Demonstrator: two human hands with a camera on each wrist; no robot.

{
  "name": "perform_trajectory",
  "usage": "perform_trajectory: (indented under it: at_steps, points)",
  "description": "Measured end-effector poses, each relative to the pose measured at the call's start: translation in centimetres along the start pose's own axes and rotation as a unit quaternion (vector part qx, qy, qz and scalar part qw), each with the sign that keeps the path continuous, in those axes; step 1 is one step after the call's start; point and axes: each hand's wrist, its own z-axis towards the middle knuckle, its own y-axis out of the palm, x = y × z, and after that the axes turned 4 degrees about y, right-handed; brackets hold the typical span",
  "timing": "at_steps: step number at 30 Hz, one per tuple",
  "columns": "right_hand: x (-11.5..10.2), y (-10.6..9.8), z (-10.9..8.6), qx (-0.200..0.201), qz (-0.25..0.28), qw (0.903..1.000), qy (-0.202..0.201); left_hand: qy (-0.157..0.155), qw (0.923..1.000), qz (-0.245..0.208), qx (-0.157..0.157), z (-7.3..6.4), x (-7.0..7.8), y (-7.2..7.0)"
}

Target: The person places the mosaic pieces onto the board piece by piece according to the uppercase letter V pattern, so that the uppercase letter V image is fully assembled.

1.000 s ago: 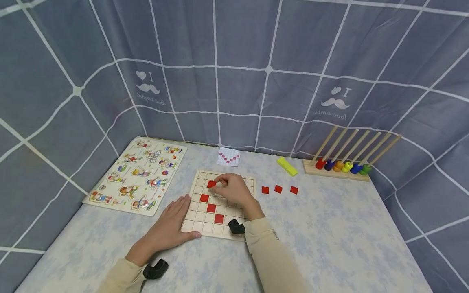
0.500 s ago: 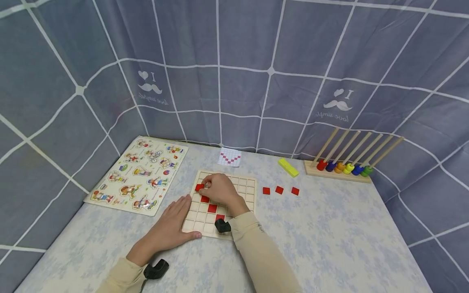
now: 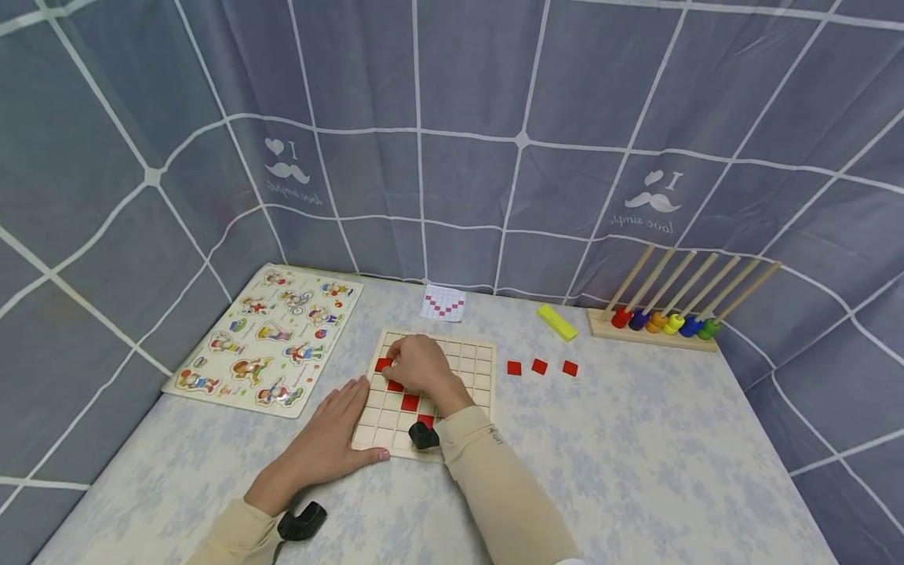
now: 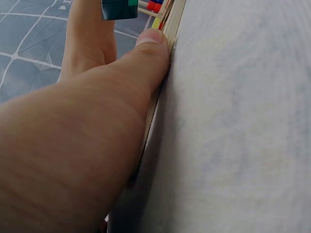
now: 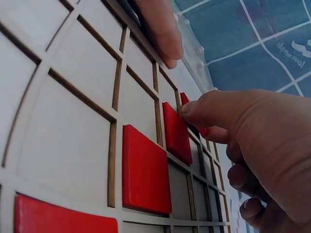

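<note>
A wooden grid board lies on the table, with red square tiles in a diagonal line of its cells. My right hand is over the board's upper left part, pinching a red tile between thumb and finger. In the right wrist view the thumb covers most of that tile, so I cannot tell whether it lies flat in its cell. My left hand rests along the board's left edge, fingers straight, its thumb against the front edge.
Three loose red tiles lie right of the board. Behind it is a pattern card with a pink V; a yellow block is further right. A picture puzzle board lies left, and a peg rack with coloured beads stands right.
My right hand has carried the pinched red tile left and slightly nearer, to the board's left column, and over the last half second barely moved. The left hand has stayed at the board's edge.
</note>
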Motion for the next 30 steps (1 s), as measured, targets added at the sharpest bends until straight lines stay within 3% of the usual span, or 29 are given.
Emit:
perform_trajectory:
  at_steps: [15,30]
  points:
    - [-0.53,0.00,0.05,0.001,-0.027,0.9996,0.011,0.003,0.9999,0.011,-0.001,0.03,0.08,-0.09]
    - [-1.03,-0.15,0.08,0.000,0.019,0.9993,0.033,0.000,1.0000,0.008,-0.004,0.02,0.10,-0.07]
